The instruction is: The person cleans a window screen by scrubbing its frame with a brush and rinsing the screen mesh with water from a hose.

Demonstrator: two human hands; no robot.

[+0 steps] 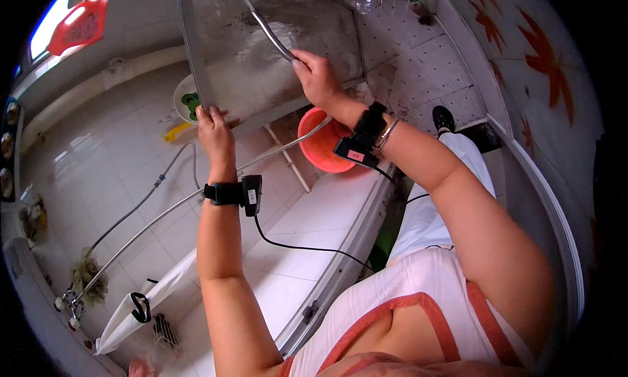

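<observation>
My left hand (216,135) is closed round the lower left edge of a large grey framed panel (275,76), which looks like a wet, smeared glass sheet. In my right hand (317,82) is a shiny metal shower hose (265,25), its curved end pointing up across the panel. A length of the hose runs behind my right wrist, past a red-orange bucket (320,156), down to a wall tap (72,305) at lower left. Below the panel's edge the bucket stands tilted in view, close to my right forearm.
A white basin (186,97) with green and yellow items lies left of the panel. Dotted floor tiles (418,69) are at upper right, near my shoe (443,118). A metal door track (356,243) crosses the lower middle. A red-orange basin (78,27) is by the window.
</observation>
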